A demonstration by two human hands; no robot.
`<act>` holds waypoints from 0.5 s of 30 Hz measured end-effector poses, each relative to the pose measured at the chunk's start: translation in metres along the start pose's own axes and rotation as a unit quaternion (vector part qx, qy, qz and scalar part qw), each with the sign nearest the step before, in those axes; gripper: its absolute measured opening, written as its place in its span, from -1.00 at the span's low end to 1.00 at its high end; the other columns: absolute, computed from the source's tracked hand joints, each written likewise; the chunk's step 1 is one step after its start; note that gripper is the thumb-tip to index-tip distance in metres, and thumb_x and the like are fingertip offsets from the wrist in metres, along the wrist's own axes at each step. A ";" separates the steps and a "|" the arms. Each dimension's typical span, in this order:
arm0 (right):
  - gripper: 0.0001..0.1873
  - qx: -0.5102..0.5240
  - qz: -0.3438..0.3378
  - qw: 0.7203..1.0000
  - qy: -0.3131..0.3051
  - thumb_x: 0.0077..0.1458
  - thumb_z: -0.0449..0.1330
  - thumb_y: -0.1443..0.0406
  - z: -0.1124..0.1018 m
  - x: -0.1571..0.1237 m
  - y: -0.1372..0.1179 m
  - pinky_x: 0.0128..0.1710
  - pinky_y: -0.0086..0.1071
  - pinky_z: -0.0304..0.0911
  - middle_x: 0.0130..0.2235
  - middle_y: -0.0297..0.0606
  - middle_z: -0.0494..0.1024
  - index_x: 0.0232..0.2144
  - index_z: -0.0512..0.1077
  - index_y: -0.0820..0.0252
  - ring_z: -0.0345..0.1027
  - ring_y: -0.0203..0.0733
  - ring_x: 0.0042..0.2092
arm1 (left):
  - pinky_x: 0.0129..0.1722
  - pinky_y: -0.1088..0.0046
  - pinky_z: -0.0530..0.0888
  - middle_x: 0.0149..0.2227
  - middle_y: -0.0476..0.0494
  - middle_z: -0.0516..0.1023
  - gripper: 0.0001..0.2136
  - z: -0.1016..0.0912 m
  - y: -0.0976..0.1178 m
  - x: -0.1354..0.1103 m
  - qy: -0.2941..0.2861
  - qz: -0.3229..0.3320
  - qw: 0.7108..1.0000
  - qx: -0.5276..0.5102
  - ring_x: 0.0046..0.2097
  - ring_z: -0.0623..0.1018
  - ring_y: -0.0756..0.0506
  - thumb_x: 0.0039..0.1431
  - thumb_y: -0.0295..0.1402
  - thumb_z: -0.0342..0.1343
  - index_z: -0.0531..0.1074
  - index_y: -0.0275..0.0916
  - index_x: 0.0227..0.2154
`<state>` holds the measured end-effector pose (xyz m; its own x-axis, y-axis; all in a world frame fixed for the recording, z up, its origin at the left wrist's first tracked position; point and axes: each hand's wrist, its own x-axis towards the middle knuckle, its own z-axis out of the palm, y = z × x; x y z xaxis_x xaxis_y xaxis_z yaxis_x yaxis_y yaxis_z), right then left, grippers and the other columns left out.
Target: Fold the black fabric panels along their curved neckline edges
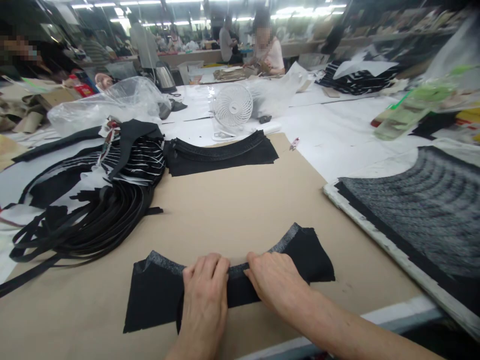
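Note:
A black fabric piece [153, 295] lies on the brown board with its curved edge facing away from me. A speckled grey strip [165, 262] runs along that curve. My left hand [206, 285] is closed on the middle of the curved edge, fingers curled over it. Just to its right, my right hand [275, 277] pinches the same edge, thumb and fingers together. A narrow black band [180, 312] shows beside my left wrist and partly disappears beneath the hand. The fingertips of both hands are partly hidden.
Stacked black curved pieces [225, 155] lie farther back on the brown board [232, 205]. Coiled black strips [112, 225] are at left, and speckled grey-black panels [420, 200] at right. A white fan [233, 106], small snips [294, 144] and a green bottle [408, 110] stand or lie beyond.

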<state>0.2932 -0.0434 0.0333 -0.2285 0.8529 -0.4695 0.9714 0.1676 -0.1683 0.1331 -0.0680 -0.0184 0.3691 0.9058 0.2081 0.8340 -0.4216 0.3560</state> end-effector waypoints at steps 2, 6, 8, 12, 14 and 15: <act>-0.80 0.003 0.001 1.000 -0.001 0.21 0.07 0.37 0.000 0.000 -0.001 -0.38 -0.31 0.34 -0.35 0.00 0.61 -0.25 0.49 0.32 0.55 0.05 -0.28 | -0.15 0.35 0.39 -0.17 -0.14 0.49 -0.70 0.010 0.000 -0.007 0.022 0.113 0.992 -0.048 -0.14 0.46 -0.09 0.20 -0.61 -0.16 0.38 -0.22 -0.15; -0.79 0.012 0.000 1.000 0.006 0.20 0.08 0.37 -0.001 -0.003 0.000 -0.35 -0.29 0.35 -0.34 0.00 0.61 -0.24 0.50 0.34 0.54 0.04 -0.28 | -0.05 0.43 0.44 -0.10 -0.25 0.50 -0.64 0.026 -0.002 -0.020 0.030 0.198 0.978 -0.062 -0.06 0.47 -0.08 0.18 -0.63 -0.17 0.34 -0.36 0.00; -0.76 0.019 0.002 1.000 0.014 0.22 0.08 0.32 -0.005 -0.006 0.007 -0.34 -0.29 0.34 -0.33 0.03 0.60 -0.25 0.52 0.35 0.54 0.03 -0.27 | -0.03 0.43 0.45 -0.09 -0.26 0.51 -0.62 0.032 -0.006 -0.025 0.037 0.211 0.976 -0.034 -0.05 0.48 -0.09 0.18 -0.61 -0.15 0.32 -0.38 0.04; -0.77 0.036 -0.018 0.999 0.027 0.13 0.15 0.25 -0.019 -0.013 0.036 -0.31 -0.31 0.31 -0.36 -0.02 0.61 -0.36 0.55 0.29 0.52 0.01 -0.26 | -0.06 0.41 0.49 -0.09 -0.25 0.54 -0.56 0.041 -0.015 -0.031 0.048 0.232 0.971 0.032 -0.05 0.51 -0.11 0.18 -0.56 -0.09 0.27 -0.37 0.14; -0.79 0.040 -0.035 0.998 0.021 0.10 0.15 0.26 -0.025 -0.015 0.051 -0.34 -0.34 0.27 -0.40 -0.06 0.60 -0.40 0.55 0.26 0.52 0.00 -0.27 | -0.08 0.41 0.49 -0.10 -0.24 0.54 -0.54 0.045 -0.016 -0.033 0.040 0.226 0.973 0.038 -0.07 0.52 -0.11 0.20 -0.53 -0.09 0.23 -0.34 0.19; -0.79 0.041 -0.039 0.998 0.016 0.10 0.14 0.28 -0.028 -0.016 0.057 -0.36 -0.35 0.26 -0.41 -0.07 0.60 -0.42 0.55 0.26 0.51 -0.01 -0.28 | -0.08 0.41 0.49 -0.10 -0.23 0.54 -0.53 0.047 -0.015 -0.033 0.038 0.220 0.974 0.039 -0.08 0.53 -0.11 0.22 -0.52 -0.09 0.22 -0.32 0.20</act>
<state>0.3539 -0.0337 0.0551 -0.3006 0.8543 -0.4241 0.9416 0.1950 -0.2745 0.1276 -0.0896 -0.0738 0.6688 0.6318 0.3919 0.6320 -0.7607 0.1478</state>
